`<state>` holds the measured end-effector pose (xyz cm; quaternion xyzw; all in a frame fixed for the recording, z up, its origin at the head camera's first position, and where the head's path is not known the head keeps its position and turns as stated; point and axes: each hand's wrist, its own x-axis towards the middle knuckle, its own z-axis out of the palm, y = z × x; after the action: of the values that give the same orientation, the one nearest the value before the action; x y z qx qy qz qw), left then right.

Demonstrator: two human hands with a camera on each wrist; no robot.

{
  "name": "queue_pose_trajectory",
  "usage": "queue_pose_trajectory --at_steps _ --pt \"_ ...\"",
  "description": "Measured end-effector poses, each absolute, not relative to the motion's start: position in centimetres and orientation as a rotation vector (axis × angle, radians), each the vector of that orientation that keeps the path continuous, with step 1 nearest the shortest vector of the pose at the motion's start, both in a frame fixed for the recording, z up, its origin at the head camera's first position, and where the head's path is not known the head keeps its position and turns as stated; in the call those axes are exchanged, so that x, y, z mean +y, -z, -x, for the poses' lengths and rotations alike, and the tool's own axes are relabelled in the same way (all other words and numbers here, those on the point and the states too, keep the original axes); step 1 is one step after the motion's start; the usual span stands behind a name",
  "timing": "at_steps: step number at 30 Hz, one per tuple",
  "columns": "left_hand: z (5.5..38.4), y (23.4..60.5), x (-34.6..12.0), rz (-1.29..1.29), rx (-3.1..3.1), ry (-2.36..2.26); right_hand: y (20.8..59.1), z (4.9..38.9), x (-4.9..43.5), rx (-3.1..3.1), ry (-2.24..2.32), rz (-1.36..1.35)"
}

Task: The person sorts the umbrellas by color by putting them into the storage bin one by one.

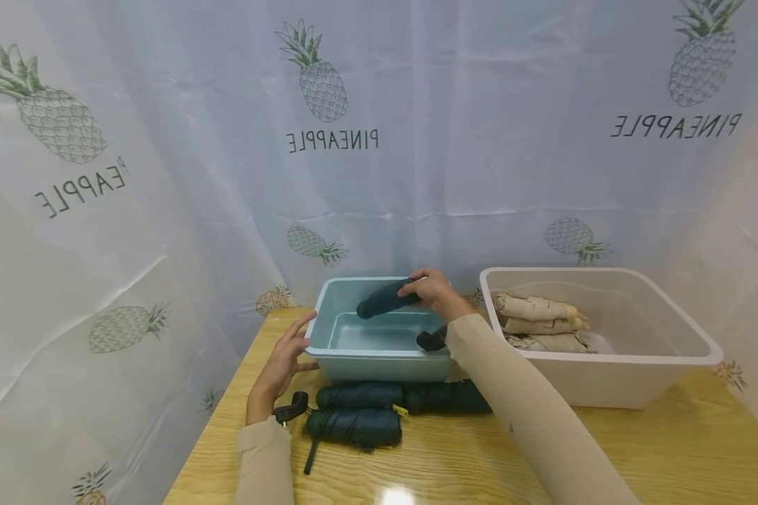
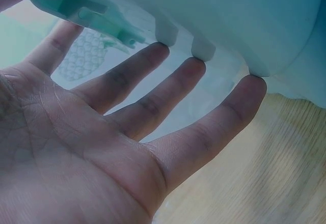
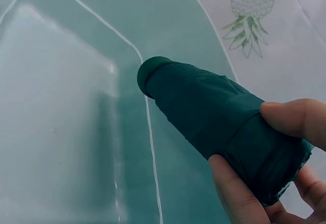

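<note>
In the right wrist view a dark green folded umbrella [image 3: 204, 112] is pinched near one end by my right hand [image 3: 290, 127]. Its rounded end slants down to the left, inside the light blue basin [image 1: 385, 353]. The head view has this right hand [image 1: 432, 289] near the basin's back right rim. On the basin's left side rests my left hand [image 1: 282, 362], fingers spread. Its straight fingertips [image 2: 196, 67] touch the basin's outer wall from outside, and one digit lies at the rim.
Several more folded umbrellas [image 1: 354, 426] lie on the wooden table [image 1: 455, 463] in front of the basin. A larger white bin [image 1: 644, 379] stands to the right, with wrinkled beige rolls [image 1: 537, 306] in its left part. A pineapple-print curtain [image 1: 442, 154] hangs close behind both containers.
</note>
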<state>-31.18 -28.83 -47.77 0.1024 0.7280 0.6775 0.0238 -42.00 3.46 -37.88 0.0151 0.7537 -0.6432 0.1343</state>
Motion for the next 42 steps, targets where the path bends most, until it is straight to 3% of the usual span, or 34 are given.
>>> queue_pose_trajectory --at_steps 42 --pt "30.8 47.6 -28.5 -0.304 2.257 -2.113 39.4 42.7 4.1 2.192 1.515 0.021"
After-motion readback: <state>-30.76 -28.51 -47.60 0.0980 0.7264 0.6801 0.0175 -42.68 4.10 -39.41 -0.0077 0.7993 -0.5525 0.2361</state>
